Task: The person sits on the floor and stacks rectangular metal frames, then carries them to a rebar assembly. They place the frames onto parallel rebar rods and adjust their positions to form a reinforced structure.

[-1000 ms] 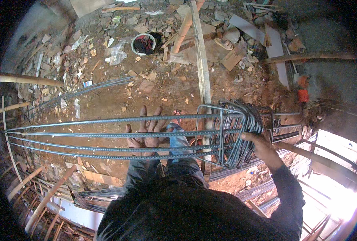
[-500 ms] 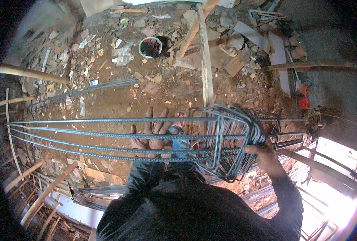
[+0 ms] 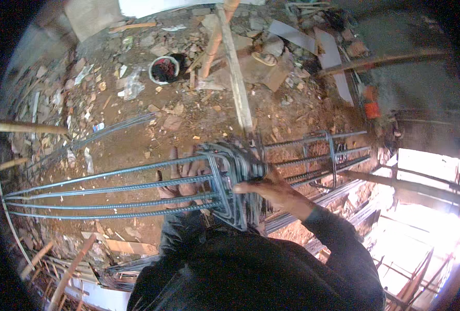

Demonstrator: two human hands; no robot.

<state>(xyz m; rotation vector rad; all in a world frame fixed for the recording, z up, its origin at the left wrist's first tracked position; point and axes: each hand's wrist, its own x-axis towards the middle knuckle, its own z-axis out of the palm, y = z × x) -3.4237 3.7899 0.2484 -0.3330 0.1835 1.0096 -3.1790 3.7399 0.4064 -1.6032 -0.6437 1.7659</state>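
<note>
Several long ribbed steel bars [image 3: 111,186] stretch across in front of me, drawn together at their far left end. A tight bunch of square steel stirrups [image 3: 233,189] encircles them. My right hand [image 3: 274,191] grips this bunch from its right side, thumb across the near faces and the other fingers partly hidden. My left hand [image 3: 181,173] is behind the bars, just left of the bunch, with fingers stretched up and spread; the bars cover part of it. Further right, a separate stirrup [image 3: 332,158] hangs around the same bars.
A timber post [image 3: 235,78] and a bamboo pole [image 3: 213,46] stand beyond the bars. Rubble litters the dirt floor around a white bucket [image 3: 164,70] with dark contents. More thin bars [image 3: 116,124] lie at left. Bamboo poles [image 3: 72,269] rise at lower left.
The stirrup bunch has slid left along the bars with my right hand on it, and now sits close to my left hand. A separate stirrup shows on the right. The view has turned slightly.
</note>
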